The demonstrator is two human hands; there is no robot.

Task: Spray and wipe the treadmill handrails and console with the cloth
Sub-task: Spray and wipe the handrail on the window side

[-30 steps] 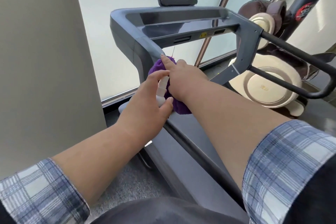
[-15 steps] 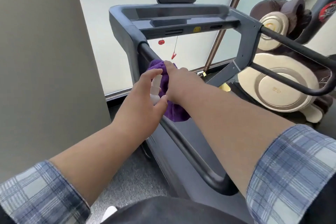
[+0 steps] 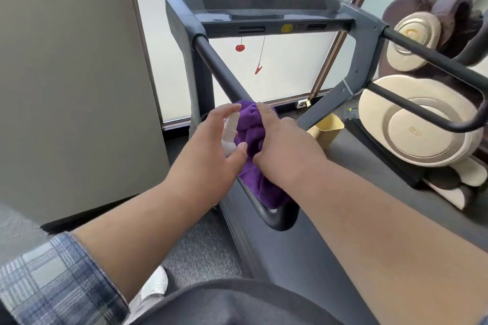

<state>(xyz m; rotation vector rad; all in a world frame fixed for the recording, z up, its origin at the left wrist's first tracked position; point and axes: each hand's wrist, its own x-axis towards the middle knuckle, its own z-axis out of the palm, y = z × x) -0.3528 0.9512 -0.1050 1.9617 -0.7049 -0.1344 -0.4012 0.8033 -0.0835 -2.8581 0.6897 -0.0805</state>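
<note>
A person's right hand point(image 3: 286, 150) presses a purple cloth point(image 3: 253, 140) around the treadmill's left handrail point(image 3: 219, 71), low on the bar, while the left hand point(image 3: 208, 152) grips a small white spray bottle point(image 3: 230, 130) just beside it. Wiping appears underway; the console point(image 3: 264, 12) and right handrail point(image 3: 433, 60) likely follow.

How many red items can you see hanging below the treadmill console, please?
2: a round red key hangs under the console's left side, and a red clip dangles lower on its cord, just right of it.

Blue-white plaid sleeves point(image 3: 52, 280) rolled up; dark trousers point(image 3: 237, 303); possibly white shoe point(image 3: 153, 287).
</note>
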